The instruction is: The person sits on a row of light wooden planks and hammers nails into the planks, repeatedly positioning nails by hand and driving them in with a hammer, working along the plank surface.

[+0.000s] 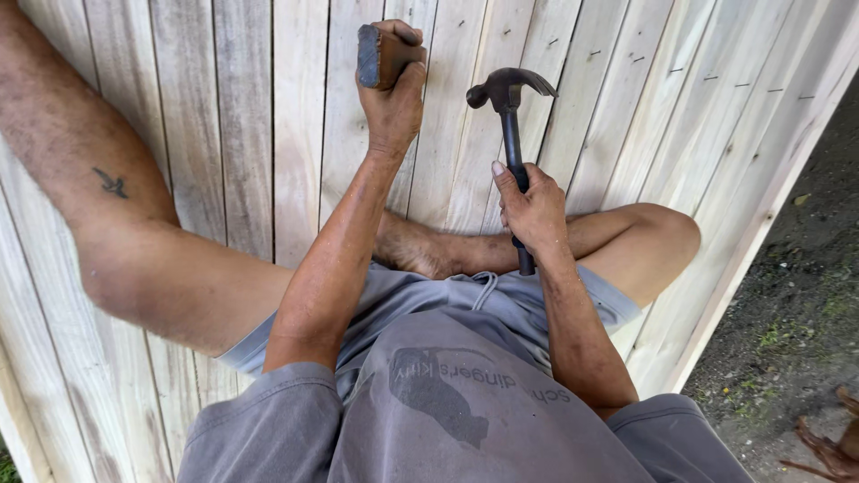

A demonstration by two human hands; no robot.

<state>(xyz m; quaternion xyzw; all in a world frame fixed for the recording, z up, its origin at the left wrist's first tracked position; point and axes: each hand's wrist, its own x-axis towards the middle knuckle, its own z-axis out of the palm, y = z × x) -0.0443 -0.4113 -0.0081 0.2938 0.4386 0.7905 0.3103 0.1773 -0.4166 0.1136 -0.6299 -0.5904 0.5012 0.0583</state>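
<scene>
We cannot see the lower end of the hammer [508, 116] handle where the right hand [535, 212] wraps it, and its tip is lost against the shorts. The left hand [392, 98] covers most of the brown block [379, 54], so its full length stays hidden. Our left leg [116, 224] runs off the top left corner; the foot is out of view. The wooden boards [224, 134] are cut by every edge. A reddish-brown object [828, 443] at the bottom right corner is cropped and unclear.
</scene>
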